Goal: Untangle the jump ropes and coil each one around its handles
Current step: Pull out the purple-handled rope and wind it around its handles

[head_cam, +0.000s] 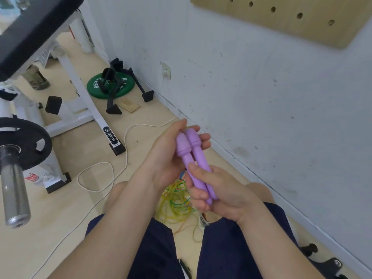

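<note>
Two purple jump-rope handles lie side by side, touching, held up in front of the person's lap with their bulbous heads pointing away. The left hand cups the heads, its fingers curled behind them and its thumb above. The right hand grips the thin lower ends, thumb laid across both shafts and fingers wrapped underneath. Below the hands, a tangle of yellow and green ropes lies on the floor between the knees. Further left, a white cord loops across the floor near a white bench frame and a green weight plate.
</note>
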### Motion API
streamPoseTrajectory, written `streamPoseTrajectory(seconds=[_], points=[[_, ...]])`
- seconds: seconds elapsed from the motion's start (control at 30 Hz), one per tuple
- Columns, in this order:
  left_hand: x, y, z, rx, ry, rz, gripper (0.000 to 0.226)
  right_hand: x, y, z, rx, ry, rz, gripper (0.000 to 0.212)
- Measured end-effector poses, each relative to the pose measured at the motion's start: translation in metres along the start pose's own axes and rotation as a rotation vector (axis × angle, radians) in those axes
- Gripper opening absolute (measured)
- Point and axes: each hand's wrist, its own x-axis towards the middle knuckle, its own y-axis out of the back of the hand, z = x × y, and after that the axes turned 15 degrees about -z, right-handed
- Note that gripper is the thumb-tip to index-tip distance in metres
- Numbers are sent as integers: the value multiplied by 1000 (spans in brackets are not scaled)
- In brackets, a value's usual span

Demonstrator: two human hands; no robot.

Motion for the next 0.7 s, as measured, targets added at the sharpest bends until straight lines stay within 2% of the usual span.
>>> streamPoseTrajectory(seconds=[0.07,0.27,0.33,0.43,0.5,0.57,0.7], points=[[9,0,0,-82,-33,-58,28,7,3,2,106,-17,-111,32],[45,24,13,-191,-103,-206,27,46,32,-1,432,2,-512,25],[62,40,15,-158,-118,-234,25,63,46,-3,451,-8,-536,24],[95,66,20,-38,-135,-154,12,93,77,-6,399,-59,-456,25],[119,84,25,-5,-131,-132,11,115,99,-11,363,-96,-420,26],[145,103,30,-29,-146,-150,6,137,121,-18,348,-120,-428,25],[189,135,31,-126,-196,-138,11,176,169,-30,334,-189,-477,22]])
